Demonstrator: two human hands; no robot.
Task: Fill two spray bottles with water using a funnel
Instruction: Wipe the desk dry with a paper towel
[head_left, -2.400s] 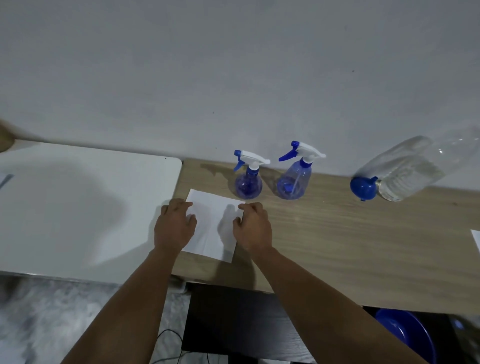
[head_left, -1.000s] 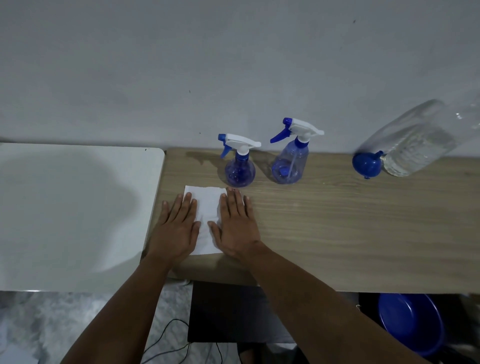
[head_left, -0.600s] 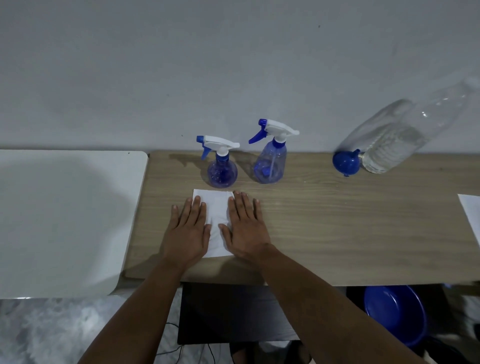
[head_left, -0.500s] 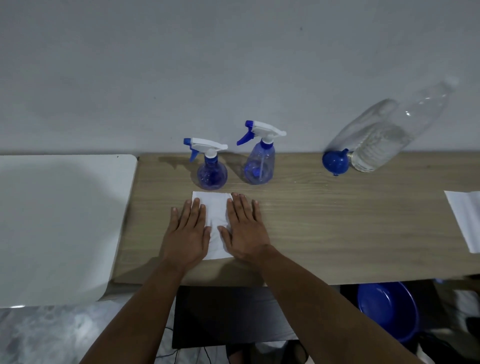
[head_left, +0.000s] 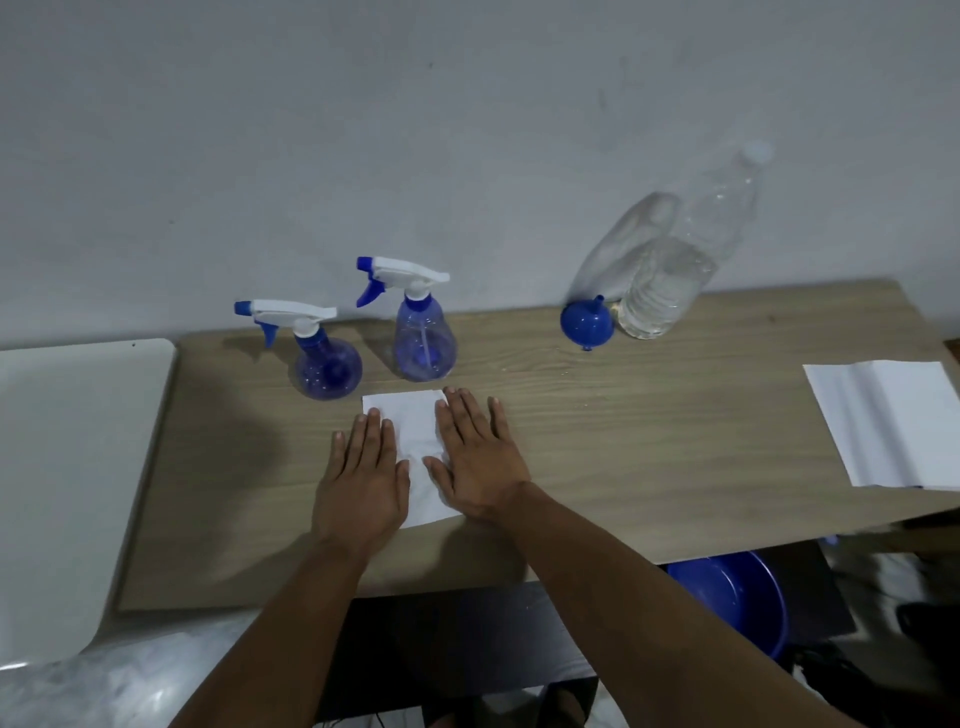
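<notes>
Two clear blue spray bottles with white and blue trigger heads stand near the wall: a round one (head_left: 326, 366) on the left and a taller conical one (head_left: 423, 343) to its right. A blue funnel (head_left: 587, 322) rests mouth-down by a large clear water bottle (head_left: 670, 275) further right. My left hand (head_left: 363, 478) and my right hand (head_left: 478, 457) lie flat, fingers spread, on a folded white paper towel (head_left: 415, 441) in front of the spray bottles. Neither hand holds anything.
The wooden table (head_left: 623, 431) meets a white table (head_left: 67, 467) on the left. A second white paper (head_left: 893, 421) lies near the right edge. A blue basin (head_left: 732, 597) sits below the table's front edge.
My hands went from curled at the towel's edges to flat and spread on it. The view has swung right, bringing the right-hand paper and the whole water bottle into sight.
</notes>
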